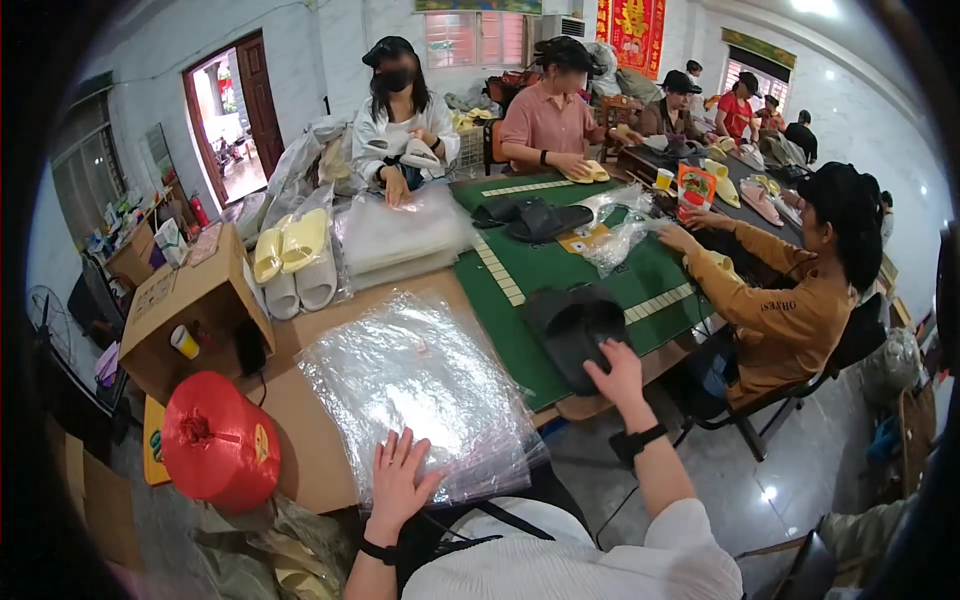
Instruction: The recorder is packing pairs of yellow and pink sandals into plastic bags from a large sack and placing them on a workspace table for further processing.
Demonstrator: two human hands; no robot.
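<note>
1. The dark slippers (pixel 572 335) lie on the green desk (pixel 495 330), near its close edge, side by side as a pair. Their long axis runs roughly away from me.
2. My right grip (pixel 618 372) is at their near right-hand side, so the pair stretches forward and to the left from my fingers. This is the nearer hand by far; my left is well apart from them.
3. My right fingers are part bent, thumb set off from the rest, touching the dark material. I cannot tell whether they pinch it or merely rest on it.
4. My left grip (pixel 400 478) is spread, palm down, on the near part of the clear plastic bags (pixel 400 375), which lie just left of the slippers.
5. Farther left sit a red roll (pixel 220 440) and a cardboard box (pixel 165 305); beyond the bags are wrapped yellow slippers (pixel 303 240) and another plastic stack (pixel 408 240).
6. Past my pair, a second dark pair (pixel 540 218) lies near crumpled clear film (pixel 615 250).
7. My right hand covers part of the slippers' near right edge, their undersides are hidden, and dark on dark blurs where one ends and the other begins. Glare on the bags hides their separate layers.
</note>
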